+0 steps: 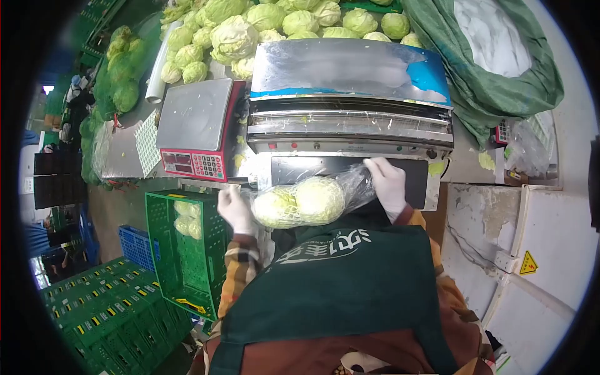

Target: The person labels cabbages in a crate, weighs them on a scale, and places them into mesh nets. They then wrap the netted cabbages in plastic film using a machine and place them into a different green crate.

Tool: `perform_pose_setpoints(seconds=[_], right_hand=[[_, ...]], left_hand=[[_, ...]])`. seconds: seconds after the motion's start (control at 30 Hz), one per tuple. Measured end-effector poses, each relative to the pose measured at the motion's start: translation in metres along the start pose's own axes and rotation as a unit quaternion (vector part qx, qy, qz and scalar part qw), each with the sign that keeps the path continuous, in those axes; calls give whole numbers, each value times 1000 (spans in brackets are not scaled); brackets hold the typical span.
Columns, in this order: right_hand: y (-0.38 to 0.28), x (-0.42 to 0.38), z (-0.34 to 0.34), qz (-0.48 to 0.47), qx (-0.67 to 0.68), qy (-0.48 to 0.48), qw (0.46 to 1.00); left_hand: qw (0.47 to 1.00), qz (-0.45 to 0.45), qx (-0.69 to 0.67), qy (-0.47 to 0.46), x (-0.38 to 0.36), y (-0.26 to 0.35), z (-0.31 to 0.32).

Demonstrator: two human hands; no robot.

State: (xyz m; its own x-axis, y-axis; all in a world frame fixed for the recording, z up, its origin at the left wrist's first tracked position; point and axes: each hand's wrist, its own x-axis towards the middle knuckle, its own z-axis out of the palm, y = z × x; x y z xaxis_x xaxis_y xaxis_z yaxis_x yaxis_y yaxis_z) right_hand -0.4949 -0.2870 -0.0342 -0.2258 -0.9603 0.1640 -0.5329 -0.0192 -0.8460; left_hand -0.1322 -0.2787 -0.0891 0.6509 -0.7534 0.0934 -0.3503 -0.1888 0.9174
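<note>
Two cabbages point(320, 200) sit side by side in clear plastic film point(355, 186), held in front of my apron at the edge of the wrapping machine. My right hand point(389, 186), in a white glove, pinches the gathered film at the right end. On the other side, my gloved left hand point(235, 209) has its fingers closed at the film's left end. The film there is thin and hard to see. Just beyond the cabbages is the machine's dark plate point(287, 167), below the film-wrapping machine point(350, 122).
A red-framed scale point(190, 119) stands left of the machine. Loose cabbages point(234, 37) are piled behind it. Below left, a green crate point(181, 262) holds several wrapped cabbages point(187, 219), near stacked green crates point(112, 312). A green sack point(465, 94) lies at the right.
</note>
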Motion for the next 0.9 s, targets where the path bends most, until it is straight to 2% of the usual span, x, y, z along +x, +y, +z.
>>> perform_pose_setpoints(seconds=[0.1, 0.13, 0.17, 0.2, 0.23, 0.27, 0.3, 0.33, 0.37, 0.4, 0.43, 0.47, 0.5, 0.53, 0.57, 0.63, 0.67, 0.77, 0.8, 0.83, 0.9], right_hand=[[-3, 13, 25, -198, -172, -72, 962], [-8, 16, 38, -241, -181, -103, 948], [-11, 18, 55, -284, -189, -132, 931], [-12, 21, 77, -298, -92, -116, 943], [-10, 24, 83, -305, -89, -115, 941], [-19, 30, 85, -163, 93, -210, 959], [-30, 36, 84, -11, 269, -296, 917], [-48, 38, 75, 69, 325, -343, 879], [-65, 41, 64, 66, 324, -350, 877], [-82, 43, 51, 37, 321, -428, 844], [-98, 46, 41, 8, 315, -505, 804], [-114, 51, 32, 4, 309, -518, 798], [-130, 55, 24, -40, 262, -543, 797], [-143, 59, 20, -88, 214, -564, 792], [-155, 61, 19, -97, 209, -577, 784], [-174, 56, 25, -219, 239, -530, 784], [-180, 53, 29, -279, 250, -501, 780], [-206, 51, 42, -298, 207, -561, 744], [-207, 50, 52, -369, 210, -569, 704], [-212, 49, 55, -377, 216, -580, 689], [-225, 47, 56, -494, 48, -613, 615]], left_hand=[[998, 19, 6, -64, -7, 16, 29], [996, 34, 63, -51, -10, 26, 38], [990, 82, 82, -80, -6, 18, 40], [991, 65, 63, -103, -1, 21, 40], [990, 51, 43, -123, 4, 25, 41], [989, 11, -60, -135, 4, 29, 42], [990, 16, -61, -130, 2, 52, 42], [975, -43, -105, -190, -3, 91, 39], [952, -104, -150, -246, -4, 115, 36], [918, -81, -145, -359, 2, 118, 31], [864, -74, -210, -452, 3, 110, 30], [803, -120, -268, -519, 0, 125, 26], [730, -162, -324, -580, -3, 141, 21], [698, -169, -316, -621, -1, 136, 21], [706, -166, -324, -608, 0, 143, 17], [642, -208, -235, -699, -1, 164, 4], [656, -206, -242, -684, -2, 156, 2], [647, -215, -251, -688, -5, 152, -10], [639, -223, -259, -689, -4, 152, -15], [629, -230, -270, -692, -4, 150, -16], [614, -252, -301, -685, -4, 148, -26]])
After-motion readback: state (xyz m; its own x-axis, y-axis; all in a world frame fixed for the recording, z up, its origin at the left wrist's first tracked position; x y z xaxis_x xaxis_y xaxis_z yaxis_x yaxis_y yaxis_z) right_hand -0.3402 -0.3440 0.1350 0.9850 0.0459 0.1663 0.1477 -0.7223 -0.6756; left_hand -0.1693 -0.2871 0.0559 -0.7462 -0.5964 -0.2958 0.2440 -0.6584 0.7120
